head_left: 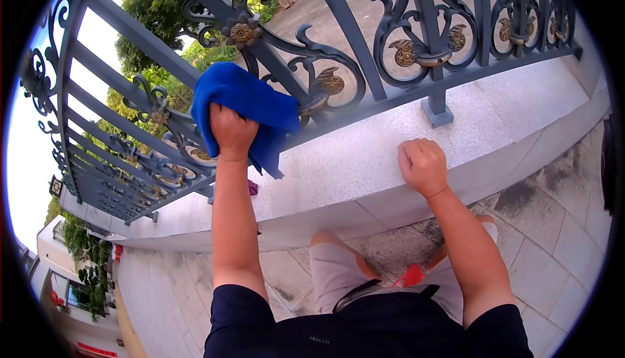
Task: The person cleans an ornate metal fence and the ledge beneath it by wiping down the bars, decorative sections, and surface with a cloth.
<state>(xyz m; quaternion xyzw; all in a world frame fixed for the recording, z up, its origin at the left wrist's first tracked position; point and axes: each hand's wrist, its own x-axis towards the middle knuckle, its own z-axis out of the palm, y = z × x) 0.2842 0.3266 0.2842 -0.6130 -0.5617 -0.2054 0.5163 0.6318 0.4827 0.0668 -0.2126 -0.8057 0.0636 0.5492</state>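
Note:
A bright blue cloth is bunched in my left hand, whose fingers are closed around its folds. It lies against the lower part of a grey metal fence, covering some of the bars and scrollwork there. One corner of the cloth hangs down toward the pale stone ledge. My right hand is curled into a loose fist at the ledge, below a fence foot, with nothing visible in it. Bronze-coloured flower ornaments decorate the fence beside the cloth.
A small purple item sits on the ledge near my left forearm. Stone paving lies below the ledge, under my legs. A red object shows at my waist. Trees and a paved area are beyond the fence.

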